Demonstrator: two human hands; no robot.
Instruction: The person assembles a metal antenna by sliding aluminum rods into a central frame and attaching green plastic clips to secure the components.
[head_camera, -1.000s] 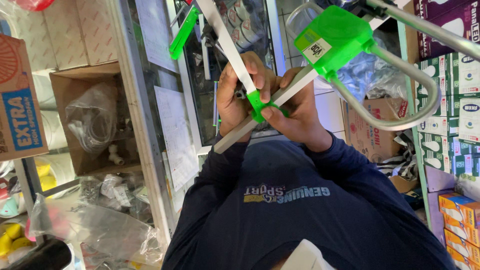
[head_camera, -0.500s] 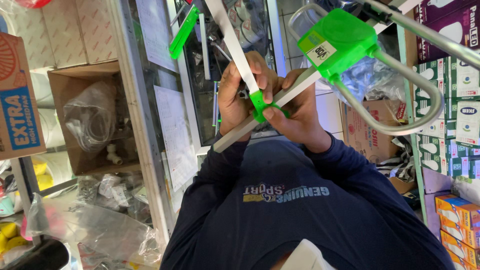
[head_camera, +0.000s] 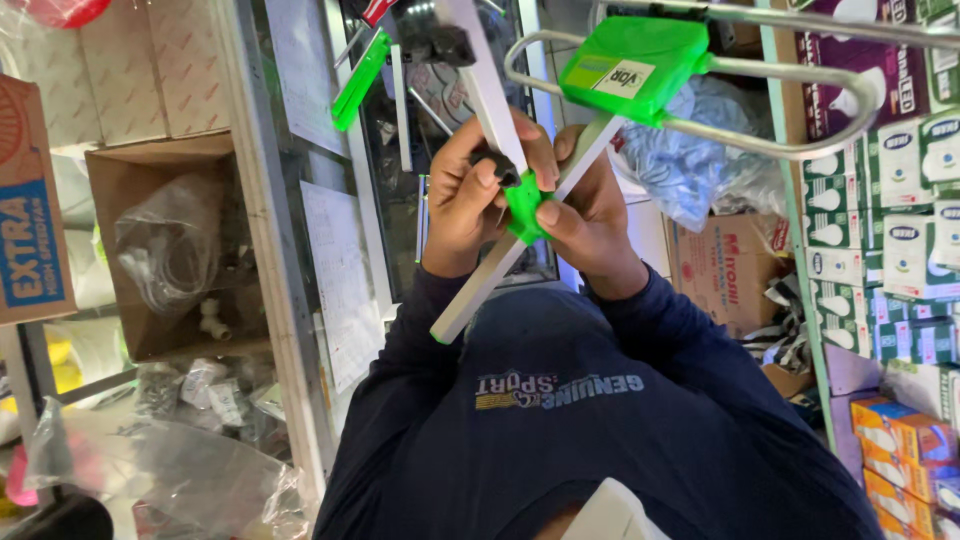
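I hold a metal aerial in front of my chest. My left hand (head_camera: 462, 200) pinches a small black part against the green plastic clamp (head_camera: 523, 210) where two silver bars cross. My right hand (head_camera: 592, 225) grips the same clamp and the long silver bar (head_camera: 478, 292) from the other side. That bar runs up to a green plastic box (head_camera: 632, 65) carrying a bent metal loop (head_camera: 850, 122). The second flat bar (head_camera: 488, 98) rises to a black fitting (head_camera: 436, 42). A green strip (head_camera: 357, 80) sticks out at upper left.
A glass-fronted counter with a metal frame (head_camera: 268, 280) stands in front of me. An open cardboard box (head_camera: 150, 160) with bagged parts sits on the left, above crumpled plastic bags (head_camera: 170, 470). Shelves of boxed bulbs (head_camera: 880, 250) fill the right side, next to a brown carton (head_camera: 725, 270).
The aerial's green box has shifted slightly left. My left fingers have moved onto the small black part at the clamp. Both hands stay at the crossing.
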